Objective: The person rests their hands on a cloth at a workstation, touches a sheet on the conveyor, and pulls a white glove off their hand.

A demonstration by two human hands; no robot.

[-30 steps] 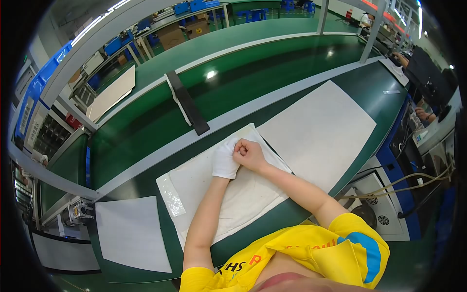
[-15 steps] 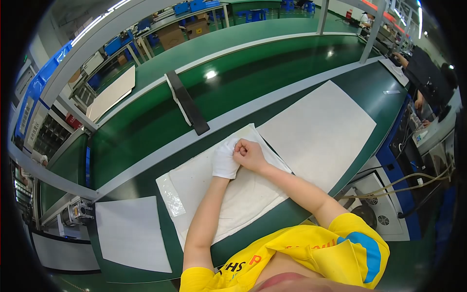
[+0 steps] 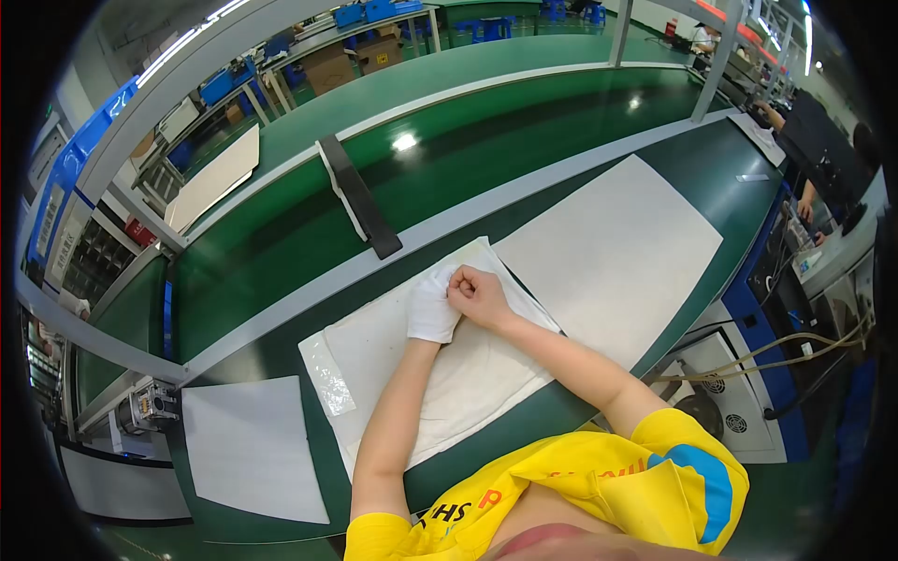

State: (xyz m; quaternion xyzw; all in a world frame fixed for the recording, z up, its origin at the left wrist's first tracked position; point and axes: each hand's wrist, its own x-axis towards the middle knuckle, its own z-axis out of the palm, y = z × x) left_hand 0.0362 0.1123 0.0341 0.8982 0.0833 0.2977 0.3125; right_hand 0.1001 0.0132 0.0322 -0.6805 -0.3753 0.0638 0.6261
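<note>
OK, hands together mid-desk [image 3: 267,360]: R hand [image 3: 478,297] curled tight against L hand [image 3: 434,301], which wears a white glove [image 3: 431,324]; can't tell if R fingers pinch it. Both sit over the white cloth [image 3: 486,393], spread flat, clear film strip [image 3: 329,379] at its L end, big white sheet [image 3: 617,252] just beside on the R. Risk, imo: dragging forearms could ruck the cloth or nudge the sheet; a hard tug could stretch the glove.

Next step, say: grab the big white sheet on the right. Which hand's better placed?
Right, likely. The right hand sits nearer that big sheet, and its forearm passes over the sheet's near edge. The gloved left hand is farther off and would probably have to cross that forearm.
</note>
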